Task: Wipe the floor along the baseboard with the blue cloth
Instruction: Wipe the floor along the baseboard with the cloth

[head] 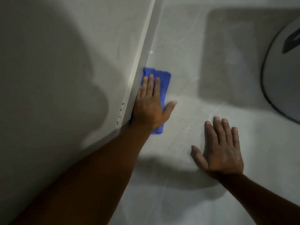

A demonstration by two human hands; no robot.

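Note:
A folded blue cloth [164, 78] lies flat on the pale floor [186, 54], its left edge against the baseboard [146, 51]. My left hand [151, 103] presses down on the cloth with fingers stretched out and thumb off to the right on the floor. Most of the cloth's middle is hidden under the palm. My right hand [222, 148] rests flat on the floor to the lower right, fingers spread, holding nothing.
The wall [56, 62] fills the left side, with small dark specks near the baseboard top. A round grey object with a dark rim [282, 78] stands at the right edge. Shadows fall across the floor at the upper right and bottom.

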